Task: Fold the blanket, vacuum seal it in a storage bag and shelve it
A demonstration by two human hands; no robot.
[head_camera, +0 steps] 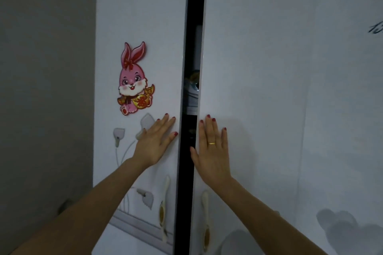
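Two white wardrobe doors fill the view, with a narrow dark gap [189, 130] between them. My left hand [156, 141] presses flat on the left door [141, 16], fingers straight. My right hand [212, 151], with a gold ring, lies flat on the right door [269, 68], its thumb at the door's edge by the gap. Through the gap I see stacked pale items [193, 89] on a shelf inside; I cannot tell whether the bagged blanket is among them.
A pink rabbit sticker [133, 80] is stuck on the left door above my left hand. Two cream door handles [164, 209] [205, 219] hang lower down, one on each side of the gap. A grey wall [45, 89] stands to the left of the wardrobe.
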